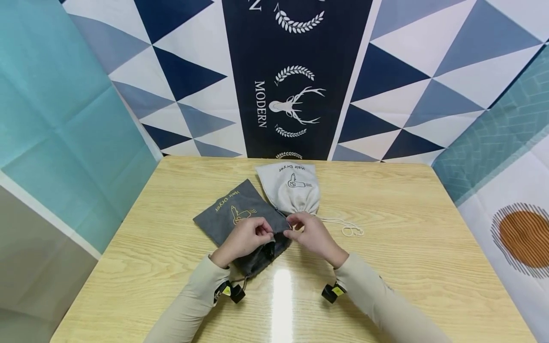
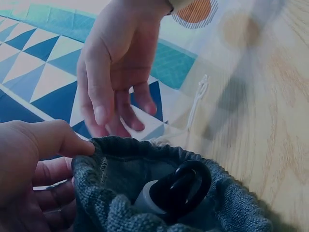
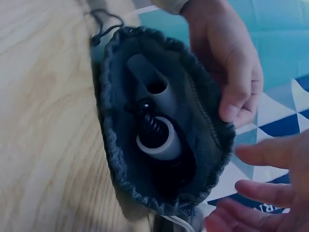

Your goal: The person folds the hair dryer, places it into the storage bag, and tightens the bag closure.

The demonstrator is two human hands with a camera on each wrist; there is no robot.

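A dark grey drawstring bag (image 1: pixel 218 221) printed "Hair Dryer" lies on the table, its gathered mouth toward me. My left hand (image 1: pixel 248 237) pinches the rim of that mouth between thumb and fingers, holding it apart. Close to the opposite part of the rim is my right hand (image 1: pixel 314 237); its loosely bent fingers (image 3: pixel 265 191) are spread and hold nothing in the right wrist view. Inside the bag, a hair dryer shows partly: a pale round end (image 3: pixel 164 145) with a black cord (image 3: pixel 153 128) coming out, and a grey open-ended part (image 3: pixel 161 94). The bag's folds hide the rest.
Behind it lies a white drawstring bag (image 1: pixel 296 190), also printed "Hair Dryer", its neck gathered. Its white cord (image 1: pixel 349 227) trails to the right on the wooden table (image 1: pixel 407 247). Patterned cloths (image 1: pixel 180 95) stand along the back and sides.
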